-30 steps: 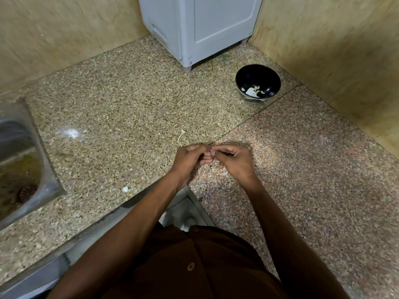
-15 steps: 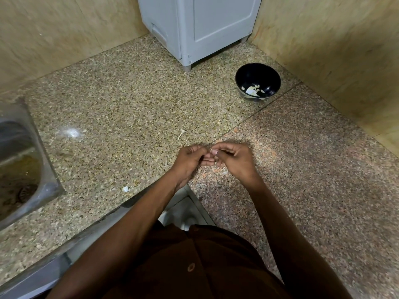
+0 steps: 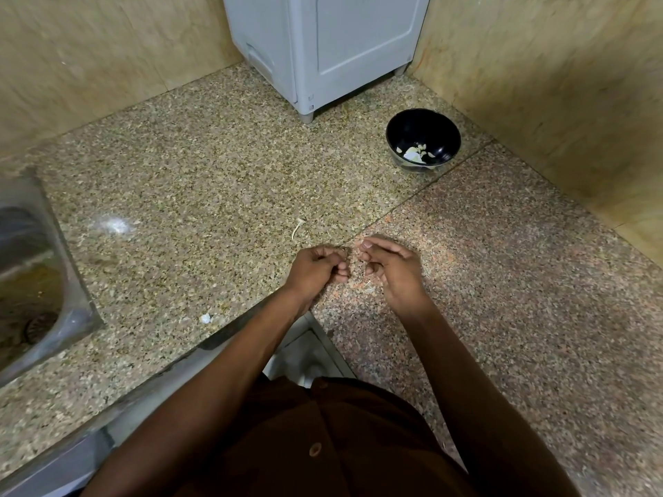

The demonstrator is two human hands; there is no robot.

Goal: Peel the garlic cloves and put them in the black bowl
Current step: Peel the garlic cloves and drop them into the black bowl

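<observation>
The garlic clove being worked on could not be made out: both hands hid whatever lay between the fingertips. The left hand (image 3: pixel 317 265) had its fingers curled tight toward the thumb, apparently pinching something small, though what it held was too small to tell. The right hand (image 3: pixel 389 267) was curled likewise, thumb and forefinger drawn together, and whether it gripped a clove or a scrap of skin could not be told either. A narrow gap separated the two hands.

They hovered over a speckled granite counter (image 3: pixel 186 195), just where a seam divided its yellowish slab from a pinker slab (image 3: pixel 520 281) on the right. Beige stone walls (image 3: pixel 556 73) closed off the back and right side, forming a corner. A pale grey cabinet-like unit (image 3: pixel 323 48) stood on short feet at the back of the counter.

The black bowl (image 3: pixel 423 139) sat near that corner, well apart from the hands, with a few peeled garlic pieces (image 3: pixel 416 154) in its bottom. A thin pale stem (image 3: pixel 297 227) lay on the counter just beyond the left hand. Bits of peel (image 3: pixel 367 288) were scattered under the right hand, and a white scrap (image 3: pixel 205 318) lay near the counter's front edge. A steel sink (image 3: pixel 32 281) was set into the counter at the far left. Nothing stood between the hands and the bowl.
</observation>
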